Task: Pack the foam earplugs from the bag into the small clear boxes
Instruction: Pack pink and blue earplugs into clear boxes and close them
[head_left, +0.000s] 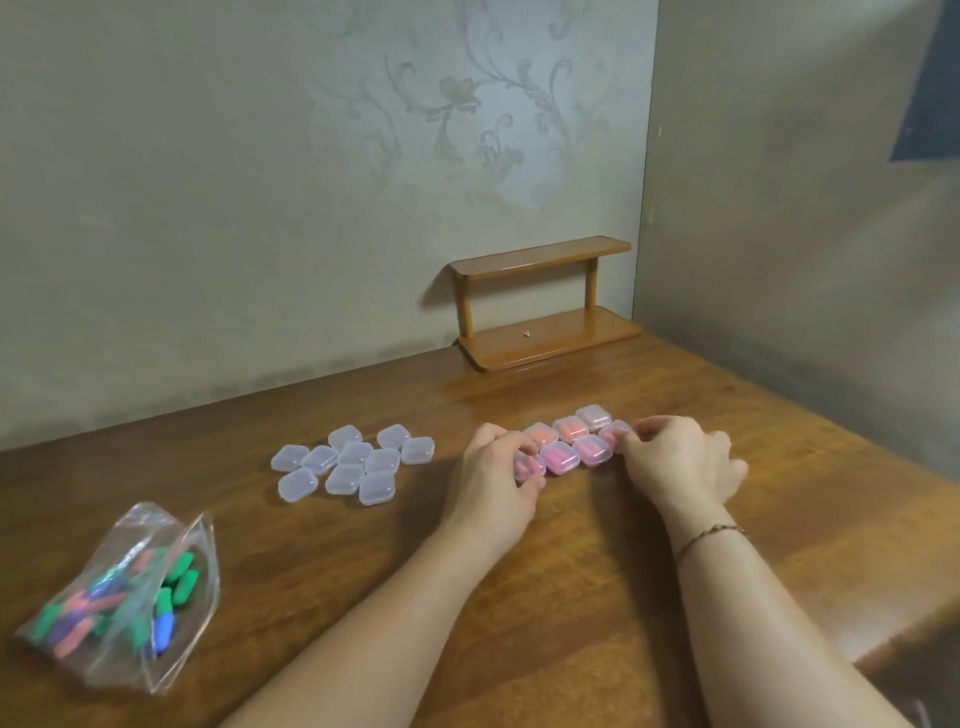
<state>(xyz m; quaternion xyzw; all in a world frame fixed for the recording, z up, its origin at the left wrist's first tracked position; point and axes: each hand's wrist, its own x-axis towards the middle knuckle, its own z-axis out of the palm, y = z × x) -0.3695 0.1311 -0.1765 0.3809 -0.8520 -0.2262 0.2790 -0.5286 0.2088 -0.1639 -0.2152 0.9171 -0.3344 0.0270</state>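
Note:
A clear plastic bag (130, 592) holding green, pink and blue foam earplugs lies at the table's near left. Several small clear boxes (353, 462) with nothing visible inside sit clustered left of centre. To the right, two rows of closed boxes with pink and orange earplugs (566, 447) lie side by side. My left hand (493, 483) pinches the filled box at the left end of the near row. At the right end of the rows my right hand (680, 462) has its fingertips on a box.
A small two-tier wooden shelf (545, 306) stands at the back against the wall. The wooden table (571, 597) meets a side wall on the right, and its right edge drops off at the near right.

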